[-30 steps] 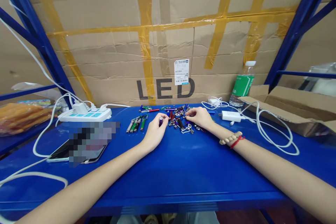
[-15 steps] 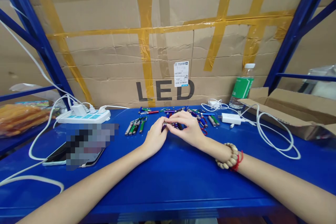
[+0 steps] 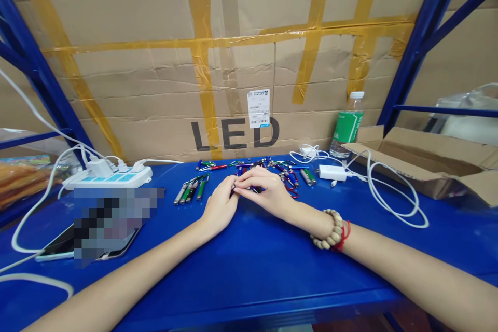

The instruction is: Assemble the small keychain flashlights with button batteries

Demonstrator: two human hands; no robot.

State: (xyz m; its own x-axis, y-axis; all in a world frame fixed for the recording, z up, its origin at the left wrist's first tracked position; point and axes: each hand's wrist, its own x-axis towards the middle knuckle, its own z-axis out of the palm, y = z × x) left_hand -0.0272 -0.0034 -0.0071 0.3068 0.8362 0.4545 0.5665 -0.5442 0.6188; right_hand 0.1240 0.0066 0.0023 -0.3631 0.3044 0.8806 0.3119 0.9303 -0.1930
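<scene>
My left hand (image 3: 221,201) is closed, its thumb and fingers curled around a small, dark, shiny piece that they mostly hide. My right hand (image 3: 265,190) meets it from the right, thumb and fingertips pinched together at the same spot. Just behind both hands lies a loose pile of small coloured metal tubes with clips (image 3: 280,167), in blue, red, green and silver, like keychain penlights. Left of my left hand, several such tubes (image 3: 190,190) in grey, green and black lie side by side. A grey and a green tube (image 3: 308,177) rest to the right.
A white power strip (image 3: 128,178) with plugs and cables stands at the left, behind a phone-like device (image 3: 58,245), partly blurred out. At the right are a white charger (image 3: 332,173), looped cable, a green-labelled bottle (image 3: 346,127) and an open cardboard box (image 3: 412,179). Tall cardboard (image 3: 163,104) closes off the back.
The whole view has shifted, so things appear further left. My hands stay together at the pile, and the right fingers have drawn closer together at the left hand's fingertips.
</scene>
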